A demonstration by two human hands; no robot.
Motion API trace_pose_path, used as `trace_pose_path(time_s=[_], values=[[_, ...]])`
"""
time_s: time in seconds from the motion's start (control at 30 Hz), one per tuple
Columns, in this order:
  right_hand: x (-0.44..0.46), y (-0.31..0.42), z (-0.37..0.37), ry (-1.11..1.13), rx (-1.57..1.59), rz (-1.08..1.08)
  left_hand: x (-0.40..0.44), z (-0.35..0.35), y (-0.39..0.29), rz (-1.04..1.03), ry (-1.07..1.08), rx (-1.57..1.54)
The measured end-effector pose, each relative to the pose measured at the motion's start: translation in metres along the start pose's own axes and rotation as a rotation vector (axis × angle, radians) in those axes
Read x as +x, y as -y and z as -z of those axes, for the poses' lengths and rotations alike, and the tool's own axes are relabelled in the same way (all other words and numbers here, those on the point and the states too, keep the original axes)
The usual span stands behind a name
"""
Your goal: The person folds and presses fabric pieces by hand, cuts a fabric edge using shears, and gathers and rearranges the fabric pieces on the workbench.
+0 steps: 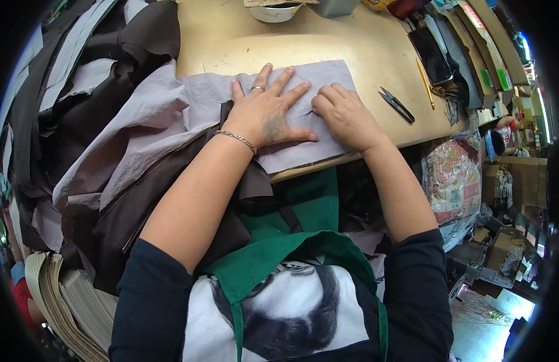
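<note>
Pale lilac-grey cloth (303, 155) lies flat on the bench (376, 63), upper centre of the frame, directly beneath both hands, its length running leftward into loose folds. The left hand (268, 114) is spread wide, palm down on it, gripping nothing. Just to its right, the right hand (344, 116) is curled, fingertips turned down to the cloth; whether they pinch it I cannot tell. This hand is nearer the cloth's right edge and the black snips (399, 107) beyond, which lie apart.

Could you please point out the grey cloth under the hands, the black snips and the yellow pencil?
Grey cloth (299, 112), head view: on its flat-lying part.
Black snips (399, 107), head view: on the middle of the tool.
Yellow pencil (425, 83), head view: midway along its shaft.
</note>
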State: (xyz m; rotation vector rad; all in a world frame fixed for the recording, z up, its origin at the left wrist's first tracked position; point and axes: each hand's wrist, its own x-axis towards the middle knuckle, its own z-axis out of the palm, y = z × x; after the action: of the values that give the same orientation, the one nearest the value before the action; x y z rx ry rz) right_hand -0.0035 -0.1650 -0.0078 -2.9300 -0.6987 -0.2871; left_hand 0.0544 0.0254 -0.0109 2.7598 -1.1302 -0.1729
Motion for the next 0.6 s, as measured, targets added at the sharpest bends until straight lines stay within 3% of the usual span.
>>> trace_pose_path(time_s=[0.13,0.33,0.53,0.6], values=[[0.006,-0.001,0.0,0.025,0.119,-0.128,0.0,0.0,0.0,0.0,0.007,0.001],[-0.002,-0.005,0.006,-0.071,0.338,-0.07,0.0,0.001,0.001,0.001,0.012,-0.02],[0.005,0.002,0.004,0.006,0.049,0.033,0.0,0.001,0.0,0.0,0.016,-0.01],[0.004,0.0,-0.002,-0.029,0.123,-0.026,0.0,0.0,0.0,-0.001,0.006,-0.014]])
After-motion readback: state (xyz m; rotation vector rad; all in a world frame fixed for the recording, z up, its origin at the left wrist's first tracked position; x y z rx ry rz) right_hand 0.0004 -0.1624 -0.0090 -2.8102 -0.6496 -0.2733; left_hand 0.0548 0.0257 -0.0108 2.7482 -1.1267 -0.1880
